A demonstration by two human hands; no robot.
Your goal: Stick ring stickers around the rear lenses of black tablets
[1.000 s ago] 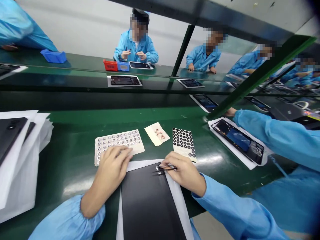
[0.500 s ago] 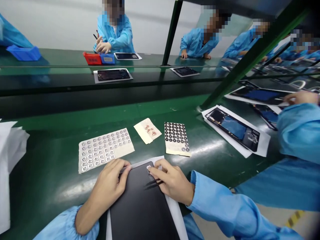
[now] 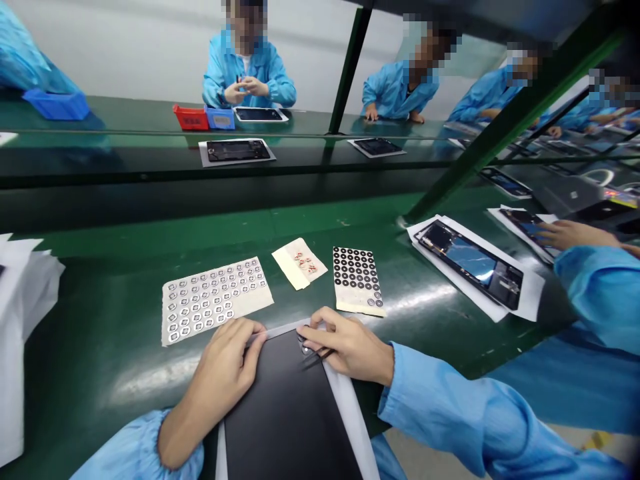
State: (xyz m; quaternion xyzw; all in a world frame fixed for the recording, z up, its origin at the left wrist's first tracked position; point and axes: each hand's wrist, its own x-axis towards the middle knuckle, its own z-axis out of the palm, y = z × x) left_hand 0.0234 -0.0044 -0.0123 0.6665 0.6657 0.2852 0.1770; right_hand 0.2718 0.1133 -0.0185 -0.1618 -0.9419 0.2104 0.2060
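A dark flat tablet back (image 3: 287, 413) lies on white paper (image 3: 345, 393) in front of me. My left hand (image 3: 230, 363) grips its upper left corner, thumb and fingers closed at the edge. My right hand (image 3: 347, 343) holds black tweezers (image 3: 315, 357) with the tips pointing left over the tablet. Its index finger and thumb press at the upper right corner, around the camera opening (image 3: 304, 345), partly covered by the fingers. Beyond lie a sheet of square-centred ring stickers (image 3: 213, 293), a small sheet with copper-coloured pieces (image 3: 303, 262) and a sheet of black rings (image 3: 356, 272).
An opened tablet (image 3: 470, 260) rests on white paper to the right, near a co-worker's hand (image 3: 575, 235). A paper stack (image 3: 25, 320) stands at the left. A green post (image 3: 450, 167) slants up behind. Red (image 3: 191, 118) and blue bins (image 3: 220, 118) sit across the bench.
My right fingers have shifted slightly at the camera opening, still with the tweezers. The right co-worker's hand has come lower and nearer, and the large tablet there is gone. The opposite co-worker's hands have moved right.
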